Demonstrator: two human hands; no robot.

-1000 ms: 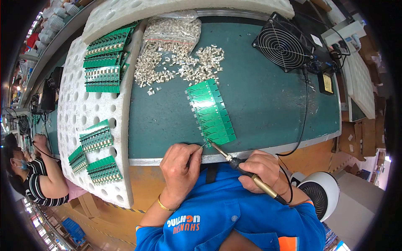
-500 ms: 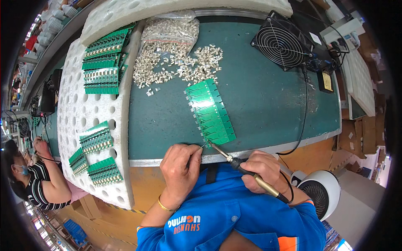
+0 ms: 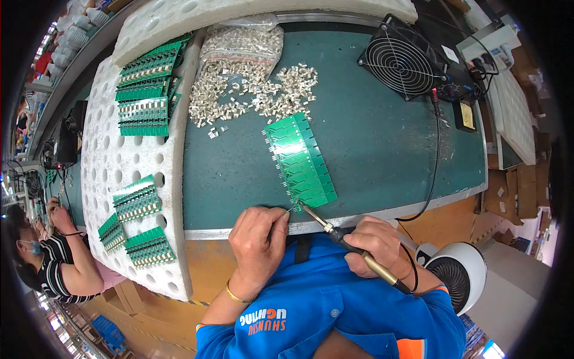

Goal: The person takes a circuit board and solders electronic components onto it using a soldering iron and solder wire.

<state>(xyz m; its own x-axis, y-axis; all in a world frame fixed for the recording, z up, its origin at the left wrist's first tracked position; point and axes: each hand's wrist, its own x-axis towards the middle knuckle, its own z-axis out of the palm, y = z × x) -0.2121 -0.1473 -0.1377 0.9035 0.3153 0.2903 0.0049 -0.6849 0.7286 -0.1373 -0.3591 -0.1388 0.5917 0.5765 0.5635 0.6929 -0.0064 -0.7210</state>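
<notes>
A green circuit board panel lies on the dark green bench mat, with rows of pins sticking out along its left side. My right hand grips a soldering iron, whose tip touches the panel's near left corner. Beside that corner, my left hand is closed in a pinch on a thin wire that looks like solder; its end meets the board near the iron tip. Beyond the panel, small white connectors lie in a loose heap next to a clear plastic bag full of them.
White foam with holes stands at the left, carrying several green boards. A black fan sits at the far right, with the iron's cable running near it. A white round fan is at my right. Another person works at the left.
My hands, the iron and the panel stay almost in place. At the far left, the other person's head and arm have shifted slightly.
</notes>
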